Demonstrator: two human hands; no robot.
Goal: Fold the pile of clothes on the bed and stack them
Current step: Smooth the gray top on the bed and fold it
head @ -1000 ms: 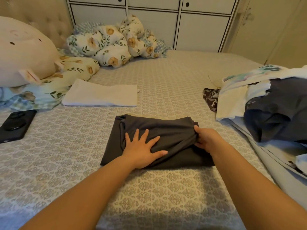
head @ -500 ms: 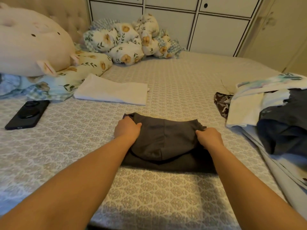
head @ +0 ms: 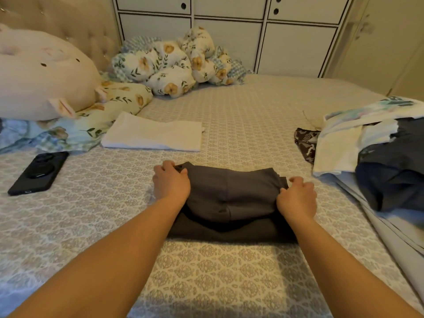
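Our left hand [head: 171, 180] and right hand [head: 297, 198] each pinch an end of the dark garment [head: 229, 196]; uneven pulling could skew the fold toward the pile [head: 378, 152].

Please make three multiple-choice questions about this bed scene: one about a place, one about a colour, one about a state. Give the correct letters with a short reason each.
1. Where does the black phone lie?
A. on the bed, left of the dark grey garment
B. on the unfolded pile
C. on the white folded cloth

2. What colour is the garment being folded?
A. white
B. dark grey
C. floral

3. How do the hands hold it?
A. both lie flat
B. only the left hand grips
C. both grip its side edges

Answers: A, the phone rests on the bedspread at left; B, the fabric is dark grey; C, the right hand also pinches an edge.
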